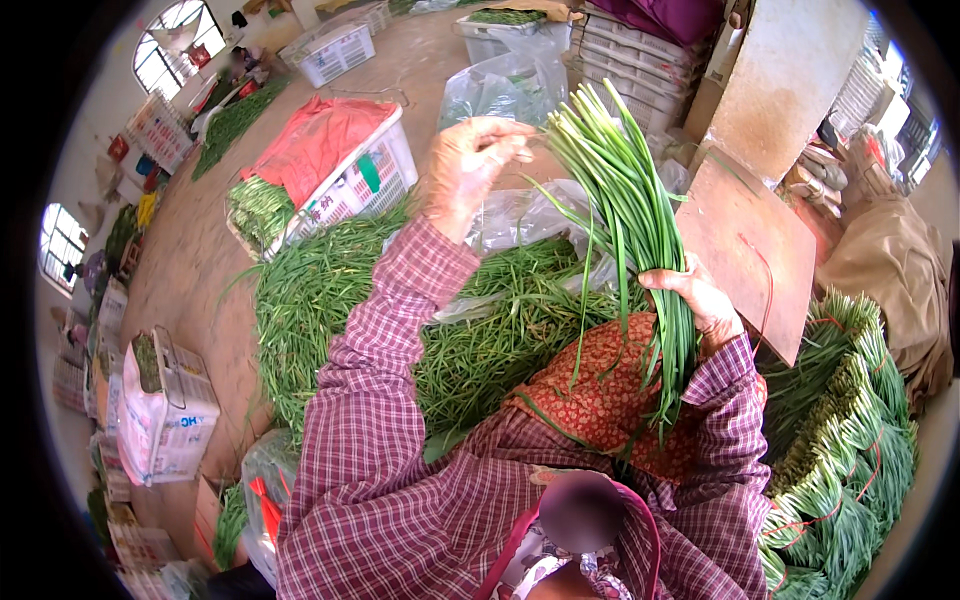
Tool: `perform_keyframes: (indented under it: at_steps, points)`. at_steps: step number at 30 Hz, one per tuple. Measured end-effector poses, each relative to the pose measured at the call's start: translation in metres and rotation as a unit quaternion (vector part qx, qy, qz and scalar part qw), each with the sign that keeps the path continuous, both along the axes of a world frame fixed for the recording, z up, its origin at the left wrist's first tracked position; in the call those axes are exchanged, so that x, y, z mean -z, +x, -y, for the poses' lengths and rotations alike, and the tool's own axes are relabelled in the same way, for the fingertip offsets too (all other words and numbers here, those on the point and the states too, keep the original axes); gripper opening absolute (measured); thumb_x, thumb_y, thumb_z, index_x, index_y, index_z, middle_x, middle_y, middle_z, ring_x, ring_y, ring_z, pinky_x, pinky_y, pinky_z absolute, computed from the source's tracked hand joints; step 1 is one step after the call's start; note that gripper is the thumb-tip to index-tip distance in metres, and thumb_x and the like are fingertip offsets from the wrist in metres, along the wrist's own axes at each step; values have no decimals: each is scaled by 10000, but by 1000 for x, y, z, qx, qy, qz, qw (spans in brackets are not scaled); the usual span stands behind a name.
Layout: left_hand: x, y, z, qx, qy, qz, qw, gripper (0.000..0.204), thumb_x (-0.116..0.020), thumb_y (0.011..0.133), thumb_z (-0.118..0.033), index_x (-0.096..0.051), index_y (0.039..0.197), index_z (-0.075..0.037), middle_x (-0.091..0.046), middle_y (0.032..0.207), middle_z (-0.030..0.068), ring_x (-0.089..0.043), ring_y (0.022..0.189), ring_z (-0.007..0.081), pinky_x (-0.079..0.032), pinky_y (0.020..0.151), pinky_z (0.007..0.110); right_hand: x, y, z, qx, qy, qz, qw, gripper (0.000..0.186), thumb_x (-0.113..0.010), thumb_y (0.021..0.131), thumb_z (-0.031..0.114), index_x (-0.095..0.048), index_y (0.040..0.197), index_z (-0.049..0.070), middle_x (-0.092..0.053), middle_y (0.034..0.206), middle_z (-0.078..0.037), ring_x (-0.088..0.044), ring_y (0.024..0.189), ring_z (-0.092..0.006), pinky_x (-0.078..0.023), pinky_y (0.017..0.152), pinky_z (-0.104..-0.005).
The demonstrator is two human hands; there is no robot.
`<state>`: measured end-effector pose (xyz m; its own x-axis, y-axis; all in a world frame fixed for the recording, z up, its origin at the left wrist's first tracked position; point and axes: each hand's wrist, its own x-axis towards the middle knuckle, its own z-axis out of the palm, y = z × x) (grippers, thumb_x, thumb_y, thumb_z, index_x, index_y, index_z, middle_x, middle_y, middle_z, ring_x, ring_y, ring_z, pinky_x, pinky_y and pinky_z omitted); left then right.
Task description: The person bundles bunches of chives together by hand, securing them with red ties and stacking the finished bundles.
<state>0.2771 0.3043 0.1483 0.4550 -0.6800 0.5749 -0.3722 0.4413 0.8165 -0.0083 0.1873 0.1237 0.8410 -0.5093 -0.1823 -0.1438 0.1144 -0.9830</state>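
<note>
My right hand (697, 298) is wrapped round the middle of a bunch of garlic chives (625, 185), its pale cut ends pointing up and away and its leafy ends hanging over my lap. My left hand (472, 168) is raised to the left of those pale ends, thumb and fingers pinched together; what lies in the pinch is too small to make out. A few loose blades stick out on the bunch's left side. Below my left arm a big heap of loose chives (330, 300) spreads over clear plastic. A red flowered cloth (570, 385) covers my lap.
Tied bunches of chives (835, 450) are stacked at my right. A reddish board (750, 245) leans beyond my right hand. Past the heap stands a white crate (375, 165) under a red cloth (318, 145). Another white crate (170, 410) is at far left; stacked crates (635, 75) stand behind.
</note>
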Motion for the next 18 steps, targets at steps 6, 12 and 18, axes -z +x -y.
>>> perform_keyframes:
  at_steps: [6, 12, 18]
  points:
    - [-10, 40, -32, -211, 63, 199, 955, 210, -684, 832, -112, -678, 1030, -44, -692, 1041, 83, -650, 913, 168, -504, 866, 329, 4, -8, 0, 9, 34, -1, 999, 428, -719, 752, 70, -591, 1158, 25, -663, 957, 4, -595, 863, -94, -467, 820, -255]
    - [-39, -27, -19, -192, -46, 508, 838, 365, -741, 739, -377, -699, 1045, -184, -656, 1108, 5, -546, 1104, 220, -399, 1009, 414, 8, -8, 0, -18, 1, 7, 1000, 377, -727, 755, 87, -622, 1111, 17, -670, 988, -9, -599, 875, -94, -465, 830, -251]
    - [-44, -34, 3, -105, 30, 532, 840, 279, -760, 725, -268, -701, 962, -133, -664, 992, 29, -569, 1025, 247, -408, 956, 411, 4, -6, -5, -29, -14, 2, 999, 397, -730, 762, 84, -610, 1133, 8, -669, 1011, -10, -595, 897, -89, -457, 852, -250]
